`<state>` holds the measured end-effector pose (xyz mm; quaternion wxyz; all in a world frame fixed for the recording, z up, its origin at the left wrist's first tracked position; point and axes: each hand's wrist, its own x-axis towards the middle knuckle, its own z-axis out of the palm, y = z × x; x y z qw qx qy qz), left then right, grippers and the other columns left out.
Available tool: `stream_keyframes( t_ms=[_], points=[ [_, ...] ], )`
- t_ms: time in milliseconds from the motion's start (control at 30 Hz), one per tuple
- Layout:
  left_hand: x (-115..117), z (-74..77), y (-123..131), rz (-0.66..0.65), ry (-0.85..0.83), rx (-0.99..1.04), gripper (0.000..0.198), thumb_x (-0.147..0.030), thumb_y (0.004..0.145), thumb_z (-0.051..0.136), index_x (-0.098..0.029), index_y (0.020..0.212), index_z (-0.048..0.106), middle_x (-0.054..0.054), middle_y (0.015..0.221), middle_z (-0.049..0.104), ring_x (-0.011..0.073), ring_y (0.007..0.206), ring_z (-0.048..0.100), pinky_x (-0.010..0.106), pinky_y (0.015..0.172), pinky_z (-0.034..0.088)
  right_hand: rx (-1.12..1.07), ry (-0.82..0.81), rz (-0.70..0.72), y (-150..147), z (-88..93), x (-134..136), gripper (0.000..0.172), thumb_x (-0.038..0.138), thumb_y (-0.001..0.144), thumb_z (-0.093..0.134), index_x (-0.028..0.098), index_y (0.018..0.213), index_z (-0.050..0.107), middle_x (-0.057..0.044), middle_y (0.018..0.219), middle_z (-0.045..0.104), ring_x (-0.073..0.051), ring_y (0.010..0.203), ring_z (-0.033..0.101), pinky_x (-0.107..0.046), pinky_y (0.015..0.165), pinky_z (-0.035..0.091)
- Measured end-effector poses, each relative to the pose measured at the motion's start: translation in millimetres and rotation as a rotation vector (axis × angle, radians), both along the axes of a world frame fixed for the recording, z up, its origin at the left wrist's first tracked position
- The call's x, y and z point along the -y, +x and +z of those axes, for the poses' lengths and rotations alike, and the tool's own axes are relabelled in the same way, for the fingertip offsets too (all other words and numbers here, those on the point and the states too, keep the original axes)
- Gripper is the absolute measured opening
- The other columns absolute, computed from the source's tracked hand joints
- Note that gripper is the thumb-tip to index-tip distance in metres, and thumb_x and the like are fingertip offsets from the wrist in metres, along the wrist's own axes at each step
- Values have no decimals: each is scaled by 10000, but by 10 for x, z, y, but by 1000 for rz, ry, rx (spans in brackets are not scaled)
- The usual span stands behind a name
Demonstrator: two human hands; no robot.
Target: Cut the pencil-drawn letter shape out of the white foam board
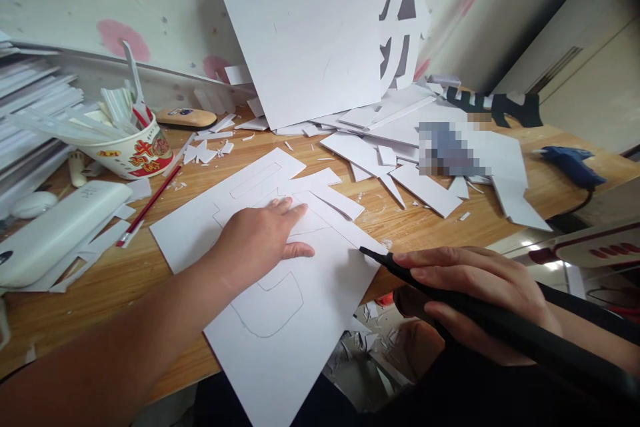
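Note:
A white board [320, 287] with thin pencil outlines lies at a slant on the desk, its lower corner jutting past the front edge. Flat on its upper part rests my left hand [263, 233], thumb apart from the fingers, pressing on it and covering some of the lines. My right hand [480, 293] is closed round a long black pen-shaped cutter [450, 297]. The narrow tip is at the board's right side, by a pencil line that runs to that edge. A cut notch and a partly separated strip [335, 200] show along the board's upper edge.
White offcuts [425, 190] lie behind the board. A large white panel [305, 33] leans on the wall. Left are a paper cup of strips [125, 153], a red pencil [150, 203] and a white case [65, 233]; right, a blue glue gun [573, 167]. Scraps litter the floor.

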<state>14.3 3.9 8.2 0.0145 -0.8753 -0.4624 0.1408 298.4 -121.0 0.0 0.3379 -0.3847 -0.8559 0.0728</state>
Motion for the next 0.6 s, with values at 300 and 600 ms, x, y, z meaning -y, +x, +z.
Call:
stream_keyframes(
  t_ms=[300, 600],
  points=[
    [-17, 18, 34, 40, -55, -55, 784, -687, 891, 484, -267, 1537, 343, 104, 1590, 312, 287, 1427, 402, 413, 994, 487, 37, 35, 37, 116, 22, 96, 315, 146, 856, 604, 177, 1169, 582, -156, 1101, 750, -197, 1024, 730, -257, 792, 627],
    [-40, -11, 13, 44, -46, 0, 761, -659, 885, 537, -280, 1524, 376, 99, 1582, 333, 325, 1377, 468, 418, 976, 489, 73, 59, -49, 156, 7, 232, 265, 229, 868, 614, 233, 1132, 604, -106, 1074, 771, -204, 954, 752, -271, 731, 637]
  ],
)
